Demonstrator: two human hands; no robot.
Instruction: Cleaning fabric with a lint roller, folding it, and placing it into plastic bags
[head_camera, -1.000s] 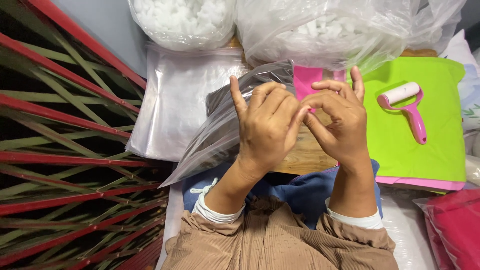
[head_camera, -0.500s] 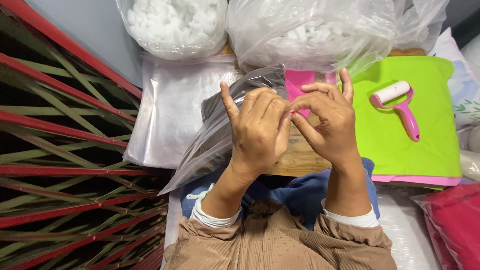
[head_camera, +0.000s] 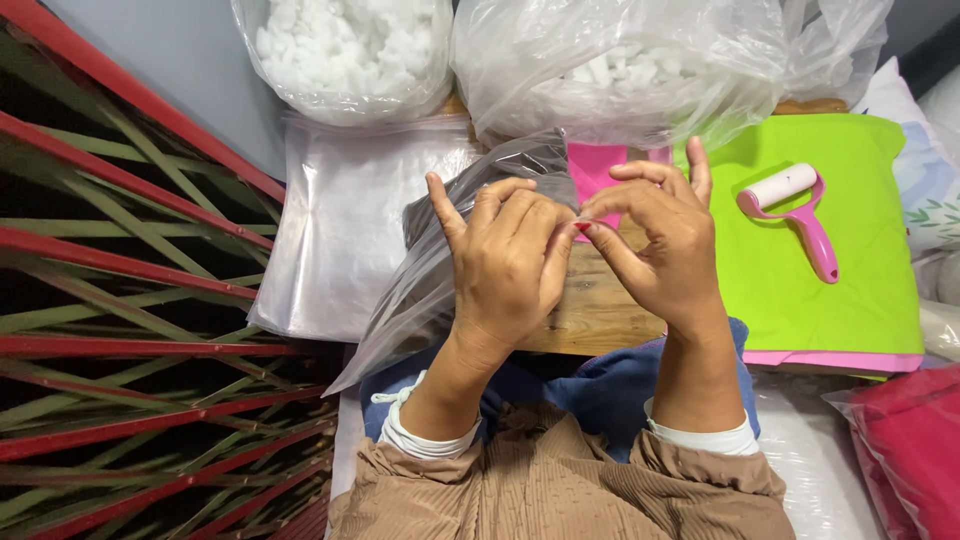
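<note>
Two hands pinch the edge of a clear plastic bag above a wooden surface.

The left hand (head_camera: 510, 265) and right hand (head_camera: 660, 245) meet fingertip to fingertip, both closed on the bag (head_camera: 430, 290), which hangs to the left. A pink lint roller (head_camera: 795, 215) lies on a green sheet (head_camera: 800, 300) nearby.

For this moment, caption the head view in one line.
Left hand and right hand pinch a clear plastic bag beside a pink lint roller.
</note>
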